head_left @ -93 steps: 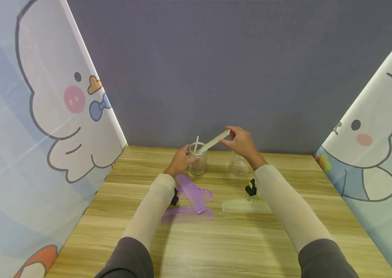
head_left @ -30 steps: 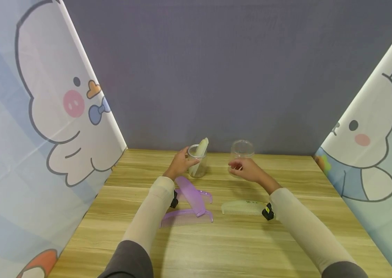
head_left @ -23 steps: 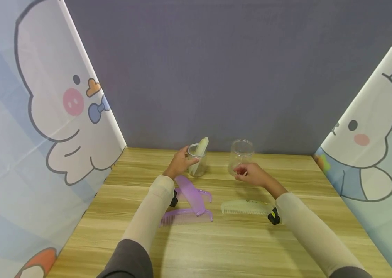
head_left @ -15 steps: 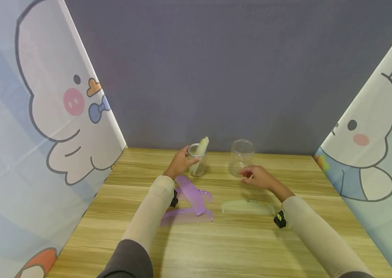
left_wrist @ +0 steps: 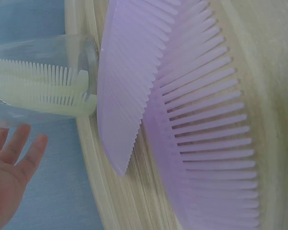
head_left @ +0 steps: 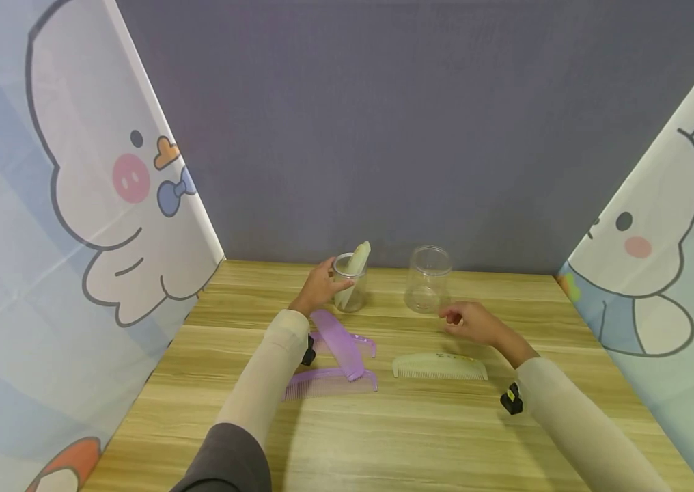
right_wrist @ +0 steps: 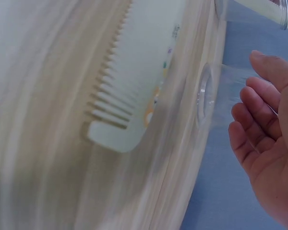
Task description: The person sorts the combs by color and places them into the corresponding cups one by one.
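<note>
At the back of the table my left hand (head_left: 317, 285) holds a clear jar (head_left: 357, 298), its thumb across the front near the rim. Pale green combs (left_wrist: 41, 88) stand in that jar, their tops leaning out to the right. My right hand (head_left: 473, 322) holds nothing; its fingers are loosely bent, in front and to the right of a second clear jar (head_left: 427, 287), which has nothing in it. Below this hand a pale green comb (head_left: 439, 367) lies flat, teeth toward me, with small coloured prints (right_wrist: 157, 93) along its spine.
Several purple combs lie by my left forearm: one purple comb (head_left: 339, 344) slants across the others, and another purple comb (head_left: 330, 383) lies nearest me. A dark grey panel (head_left: 384, 137) rises behind the wooden table (head_left: 371, 444). Cartoon-printed sheets (head_left: 9, 273) flank both sides.
My right hand has let go of a pale green comb, now in the left jar, and has come down and to the right, past the second jar. My left hand stays at its jar.
</note>
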